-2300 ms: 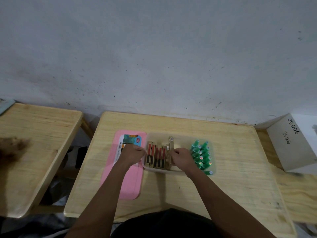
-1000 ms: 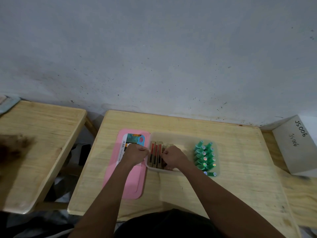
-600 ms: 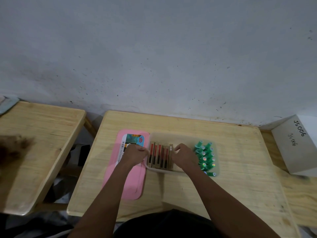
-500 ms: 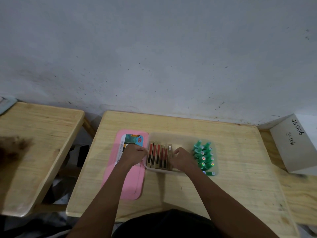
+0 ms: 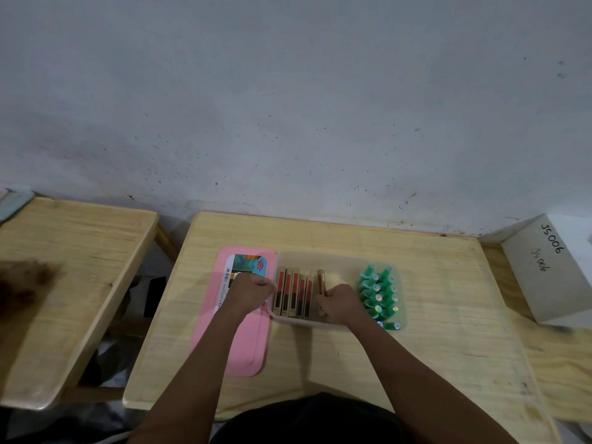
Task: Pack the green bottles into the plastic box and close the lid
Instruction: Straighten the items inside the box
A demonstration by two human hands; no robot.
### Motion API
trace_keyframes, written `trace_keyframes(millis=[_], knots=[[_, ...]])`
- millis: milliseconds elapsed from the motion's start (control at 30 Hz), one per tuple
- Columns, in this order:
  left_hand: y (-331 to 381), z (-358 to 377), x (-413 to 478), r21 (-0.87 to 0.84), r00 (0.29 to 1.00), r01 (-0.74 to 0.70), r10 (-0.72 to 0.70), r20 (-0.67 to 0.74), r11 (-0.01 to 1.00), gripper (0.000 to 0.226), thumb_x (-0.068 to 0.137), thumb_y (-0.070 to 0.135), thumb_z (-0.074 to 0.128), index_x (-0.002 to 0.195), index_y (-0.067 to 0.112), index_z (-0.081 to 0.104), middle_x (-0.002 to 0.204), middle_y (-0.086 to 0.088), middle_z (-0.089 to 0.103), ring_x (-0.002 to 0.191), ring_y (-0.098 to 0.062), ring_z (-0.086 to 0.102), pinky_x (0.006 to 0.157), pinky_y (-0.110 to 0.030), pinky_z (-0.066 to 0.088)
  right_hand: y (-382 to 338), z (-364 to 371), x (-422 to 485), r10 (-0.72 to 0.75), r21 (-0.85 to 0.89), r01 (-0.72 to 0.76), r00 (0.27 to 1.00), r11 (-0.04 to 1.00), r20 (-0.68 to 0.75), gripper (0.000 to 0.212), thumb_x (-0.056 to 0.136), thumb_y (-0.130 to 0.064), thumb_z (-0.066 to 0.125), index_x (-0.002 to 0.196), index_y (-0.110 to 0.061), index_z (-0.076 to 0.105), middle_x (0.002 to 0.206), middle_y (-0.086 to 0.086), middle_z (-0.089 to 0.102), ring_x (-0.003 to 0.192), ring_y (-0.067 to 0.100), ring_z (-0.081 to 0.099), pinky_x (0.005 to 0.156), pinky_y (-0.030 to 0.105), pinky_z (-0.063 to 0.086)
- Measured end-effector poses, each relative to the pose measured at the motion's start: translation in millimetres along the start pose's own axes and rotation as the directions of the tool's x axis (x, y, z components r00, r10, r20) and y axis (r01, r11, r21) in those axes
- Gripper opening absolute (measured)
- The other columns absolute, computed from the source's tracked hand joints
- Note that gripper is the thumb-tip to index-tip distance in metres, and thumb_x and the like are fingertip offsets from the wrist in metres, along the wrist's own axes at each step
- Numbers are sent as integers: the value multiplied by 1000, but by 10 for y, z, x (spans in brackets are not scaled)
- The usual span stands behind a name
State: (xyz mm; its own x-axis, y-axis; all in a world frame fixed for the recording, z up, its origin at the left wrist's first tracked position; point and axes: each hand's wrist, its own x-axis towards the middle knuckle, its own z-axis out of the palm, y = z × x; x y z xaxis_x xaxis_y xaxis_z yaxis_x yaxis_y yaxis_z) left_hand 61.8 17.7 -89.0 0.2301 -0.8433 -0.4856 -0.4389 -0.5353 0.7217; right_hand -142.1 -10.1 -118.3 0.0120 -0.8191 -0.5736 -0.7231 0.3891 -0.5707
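**Kid:** Where are the green bottles (image 5: 379,294)?

**Helper:** They are in the right end of the clear plastic box (image 5: 336,261). They stand close together in two rows. One more bottle (image 5: 389,325) lies on its side at the near right corner. I think it is inside the box too, but the wall is see-through, so I cannot be sure.

**Kid:** What else is in the box?

**Helper:** Thin brown and red packs (image 5: 293,293) stand in a row at the left end. One pack (image 5: 321,282) stands a little apart from the row, on its right.

**Kid:** What are the hands doing?

**Helper:** The right hand (image 5: 341,304) has its fingers closed on that lone pack, near its bottom end. The left hand (image 5: 251,291) is curled into a fist at the left edge of the box. It may be holding the rim to keep the box still, but I cannot tell if it grips anything.

**Kid:** Is the job done?

**Helper:** Not yet. The bottles look packed. The pink lid (image 5: 237,331) lies flat on the wooden table (image 5: 432,299), just left of the box. So I think the pack needs to be tucked in, and then the lid must go on.
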Motion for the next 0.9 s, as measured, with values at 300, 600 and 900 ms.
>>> trace_keyframes(millis=[300, 600, 900], knots=[[-18, 10, 7, 3, 1000, -4, 4, -12, 1000, 18, 87, 16, 62, 96, 6, 72, 91, -6, 66, 91, -24, 64, 84, -39, 55, 30, -101, -41, 34, 350, -59, 996, 935, 78, 20, 87, -8, 58, 83, 7, 70, 74, 10, 58, 71, 21, 54, 65, 34, 53], [-30, 5, -7, 4, 999, -25, 25, -25, 1000, 20, 87, 16, 62, 98, 4, 73, 90, -7, 66, 95, -26, 65, 87, -38, 55, -209, 118, -84, -43, 189, 16, 990, 982, 136, 9, 89, -6, 61, 93, -7, 69, 85, 12, 69, 61, 18, 63, 61, 30, 56], [-63, 13, 45, 19, 1000, -21, 21, -18, 1000, 20, 87, 17, 63, 99, 4, 72, 94, -9, 67, 92, -23, 64, 88, -40, 55, -70, 47, 20, -151, 7, 152, 987, 988, -53, 21, 89, -27, 61, 103, -18, 75, 102, 1, 74, 92, 15, 67, 81, 26, 50]])
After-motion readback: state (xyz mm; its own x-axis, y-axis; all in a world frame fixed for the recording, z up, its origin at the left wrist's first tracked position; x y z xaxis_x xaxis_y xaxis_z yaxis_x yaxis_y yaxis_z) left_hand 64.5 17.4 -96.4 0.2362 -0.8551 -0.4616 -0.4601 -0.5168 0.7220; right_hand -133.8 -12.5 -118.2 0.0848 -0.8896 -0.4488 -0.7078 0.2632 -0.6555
